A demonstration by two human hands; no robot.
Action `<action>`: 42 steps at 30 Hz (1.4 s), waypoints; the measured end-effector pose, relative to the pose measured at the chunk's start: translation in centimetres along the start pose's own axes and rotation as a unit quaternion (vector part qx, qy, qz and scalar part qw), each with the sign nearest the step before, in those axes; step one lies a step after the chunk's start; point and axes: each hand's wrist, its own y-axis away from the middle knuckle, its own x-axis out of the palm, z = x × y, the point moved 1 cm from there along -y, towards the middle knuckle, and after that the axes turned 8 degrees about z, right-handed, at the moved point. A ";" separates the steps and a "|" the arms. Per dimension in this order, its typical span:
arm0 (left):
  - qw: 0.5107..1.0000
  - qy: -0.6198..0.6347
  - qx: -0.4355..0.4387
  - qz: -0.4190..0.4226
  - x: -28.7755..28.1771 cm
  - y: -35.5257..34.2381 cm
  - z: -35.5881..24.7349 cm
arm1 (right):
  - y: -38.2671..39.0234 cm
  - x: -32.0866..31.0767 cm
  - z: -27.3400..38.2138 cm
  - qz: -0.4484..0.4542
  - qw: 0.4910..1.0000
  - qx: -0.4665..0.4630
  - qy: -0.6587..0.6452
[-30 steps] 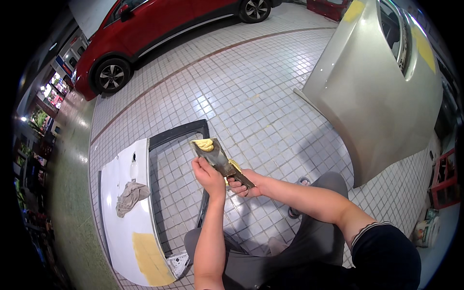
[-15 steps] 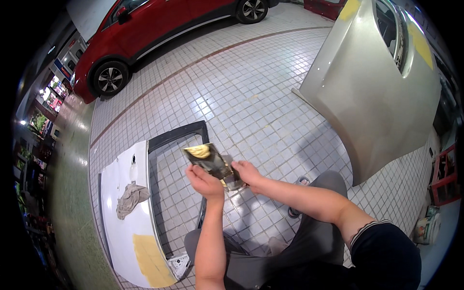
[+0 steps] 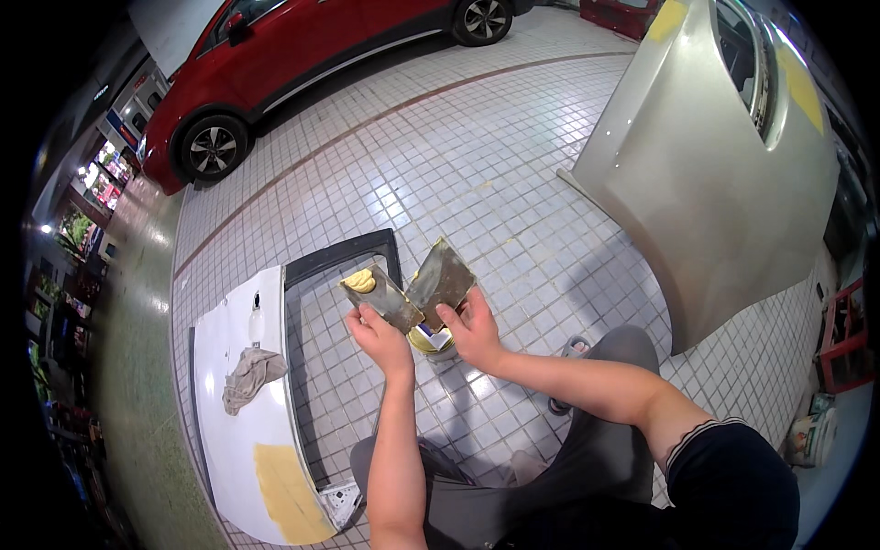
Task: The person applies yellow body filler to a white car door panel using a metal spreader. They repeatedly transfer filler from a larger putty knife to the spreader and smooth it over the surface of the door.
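Since the earlier frame, second spreader (image 3: 442, 280) now raised apart from the first, tilted up at centre. Head view: left hand (image 3: 379, 337) closed on putty board (image 3: 382, 298) carrying yellow filler (image 3: 360, 280); right hand (image 3: 473, 330) closed on second spreader. Filler tin (image 3: 433, 341) sits between the hands. White door panel (image 3: 240, 403) with rag (image 3: 248, 374) lower left; silver door (image 3: 706, 174) upper right; red car (image 3: 275, 64) top.

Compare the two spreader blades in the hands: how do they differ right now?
The left blade, in the left hand, carries a lump of yellow filler near its far end; the right blade, in the right hand, shows none. The left blade points up-left, the right blade up-right and looks broader. Both are grey, smeared, and meet above a small can.
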 end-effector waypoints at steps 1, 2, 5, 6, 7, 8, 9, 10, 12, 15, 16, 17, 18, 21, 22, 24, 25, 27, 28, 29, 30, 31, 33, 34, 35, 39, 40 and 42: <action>1.000 -0.026 0.016 -0.005 -0.1 -0.2 0.3 | 0.5 -0.4 -0.1 0.016 0.998 0.008 0.055; 0.999 -0.044 0.021 -0.012 -0.2 -0.3 0.3 | 0.6 -0.4 0.3 0.036 0.995 0.010 0.094; 0.997 -0.066 0.022 -0.028 -0.6 -0.3 0.0 | 1.1 -0.4 1.1 0.097 0.978 -0.005 0.185; 0.997 -0.063 0.022 -0.031 -0.4 -0.2 -0.2 | 1.2 -0.5 1.2 0.114 0.971 -0.014 0.212; 0.998 -0.054 0.024 -0.034 -0.3 -0.1 -0.4 | 1.5 -0.7 0.6 0.128 0.963 -0.024 0.237; 0.998 -0.050 0.027 -0.038 -0.2 0.1 -0.5 | 1.6 -0.7 0.5 0.135 0.955 -0.039 0.261; 0.998 -0.046 0.029 -0.042 -0.1 0.2 -0.7 | 1.6 -0.7 0.5 0.141 0.946 -0.055 0.285; 0.997 -0.045 0.032 -0.047 0.1 0.3 -0.8 | 1.6 -0.8 0.5 0.141 0.938 -0.077 0.307; 0.996 -0.050 0.037 -0.059 -0.2 0.1 -0.7 | 1.4 -0.9 0.5 0.218 0.886 -0.043 0.407; 0.995 -0.050 0.038 -0.073 -1.0 -0.8 -0.2 | 0.8 -2.2 0.8 0.356 0.746 0.120 0.551; 0.995 -0.042 0.035 -0.077 -1.1 -0.9 -0.2 | 0.8 -2.5 1.0 0.353 0.735 0.168 0.554; 0.996 -0.037 0.033 -0.077 -1.4 -1.0 -0.1 | 0.4 -2.5 1.3 0.325 0.745 0.193 0.550; 0.996 -0.032 0.032 -0.075 -1.6 -1.2 0.0 | 0.1 -2.4 1.7 0.295 0.755 0.216 0.544; 0.997 -0.029 0.037 -0.069 -2.0 -1.4 0.4 | -1.7 -2.6 2.0 0.153 0.878 0.194 0.409; 0.996 -0.032 0.042 -0.074 -1.8 -1.6 0.4 | -2.2 -3.2 1.4 0.119 0.931 0.174 0.297; 0.995 -0.040 0.053 -0.075 -1.7 -1.6 0.4 | -2.6 -3.8 0.3 0.064 0.982 0.163 0.072; 0.994 -0.044 0.061 -0.075 -1.6 -1.5 0.4 | -2.3 -3.8 -0.2 0.068 0.984 0.159 0.036; 0.992 -0.066 0.078 -0.078 -1.8 -1.5 0.6 | -1.8 -2.7 -0.1 0.080 0.985 0.149 -0.040; 0.990 -0.082 0.087 -0.079 -1.8 -1.4 0.7 | -1.5 -2.3 0.0 0.084 0.980 0.173 -0.050; 0.989 -0.086 0.091 -0.074 -1.5 -1.1 0.5 | -1.2 -2.0 0.1 0.087 0.975 0.197 -0.059; 0.989 -0.089 0.094 -0.069 -1.2 -0.9 0.2 | -1.0 -1.8 0.3 0.091 0.969 0.221 -0.068; 0.991 -0.081 0.093 -0.059 -1.0 -0.5 0.0 | -0.9 -1.7 0.5 0.080 0.964 0.247 -0.057; 0.992 -0.067 0.093 -0.044 -0.4 0.2 -0.3 | -0.6 -1.7 0.4 0.056 0.952 0.299 -0.036; 0.993 -0.061 0.095 -0.041 -0.3 0.6 -0.3 | -0.5 -1.6 0.4 0.049 0.956 0.288 -0.014; 0.991 -0.063 0.108 -0.036 0.0 1.0 -0.3 | -0.5 -1.7 0.2 0.042 0.960 0.277 0.009; 0.979 -0.108 0.175 -0.003 0.6 2.1 -0.5 | -0.7 -2.3 -0.5 -0.002 0.966 0.257 -0.027; 0.975 -0.126 0.183 0.012 0.6 2.3 -0.5 | -0.7 -2.5 -0.6 -0.003 0.966 0.257 -0.011; 0.973 -0.144 0.174 0.041 0.3 2.5 -0.3 | -0.8 -2.5 0.0 -0.002 0.965 0.260 0.017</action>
